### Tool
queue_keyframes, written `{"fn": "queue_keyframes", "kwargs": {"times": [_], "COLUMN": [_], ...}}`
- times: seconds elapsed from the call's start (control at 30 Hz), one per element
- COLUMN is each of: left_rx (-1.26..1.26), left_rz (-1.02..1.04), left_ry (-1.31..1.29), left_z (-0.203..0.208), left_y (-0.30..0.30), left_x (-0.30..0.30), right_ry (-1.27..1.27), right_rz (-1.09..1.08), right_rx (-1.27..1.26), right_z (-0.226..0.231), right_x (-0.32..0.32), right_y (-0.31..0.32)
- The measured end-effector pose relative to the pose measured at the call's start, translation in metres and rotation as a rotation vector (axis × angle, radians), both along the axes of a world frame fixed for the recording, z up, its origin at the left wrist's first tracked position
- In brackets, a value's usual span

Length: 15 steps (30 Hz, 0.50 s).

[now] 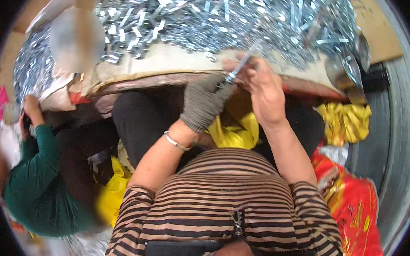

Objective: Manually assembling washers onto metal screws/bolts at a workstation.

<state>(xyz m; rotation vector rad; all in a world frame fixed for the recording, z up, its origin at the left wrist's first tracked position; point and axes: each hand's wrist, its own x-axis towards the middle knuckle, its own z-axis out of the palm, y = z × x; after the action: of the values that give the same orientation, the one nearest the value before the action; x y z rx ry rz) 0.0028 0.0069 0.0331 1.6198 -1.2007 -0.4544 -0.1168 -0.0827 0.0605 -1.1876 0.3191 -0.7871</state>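
My left hand [203, 102], in a grey knit glove with a light bracelet at its wrist, is closed on a thin metal strip [241, 65]. The strip slants up and to the right out of the fingers, with a small fitting at its lower end. Just to the right, my bare right hand [266, 92] is raised with its palm partly showing. Its fingers reach behind or beside the strip, but motion smears them, and whether they grip it is unclear. Beyond both hands spreads a heap of small silvery metal parts [183, 28], strips and short pieces, on a pale-covered work surface [145, 61].
Metal cups [342, 70] stand at the surface's right end. Yellow plastic bags [346, 120] and a red printed bag [357, 212] lie at my right. To the left sits a co-worker in a green sleeve [32, 183], with hands near the surface's edge.
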Motion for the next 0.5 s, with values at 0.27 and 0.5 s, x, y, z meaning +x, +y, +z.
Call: {"fn": "queue_keyframes", "kwargs": {"times": [0.27,0.5], "left_rx": [0.134,0.034], "left_rz": [-0.085,-0.09], "left_ry": [-0.096,-0.342], "left_z": [-0.006,-0.015], "left_y": [-0.006,-0.009], "left_x": [-0.018,-0.032], "right_ry": [0.254,0.415], "right_rz": [-0.182,-0.191], "right_rx": [-0.161,-0.41], "right_z": [-0.014,-0.02], "right_x": [-0.032,-0.035], "right_y": [-0.019,-0.034]}}
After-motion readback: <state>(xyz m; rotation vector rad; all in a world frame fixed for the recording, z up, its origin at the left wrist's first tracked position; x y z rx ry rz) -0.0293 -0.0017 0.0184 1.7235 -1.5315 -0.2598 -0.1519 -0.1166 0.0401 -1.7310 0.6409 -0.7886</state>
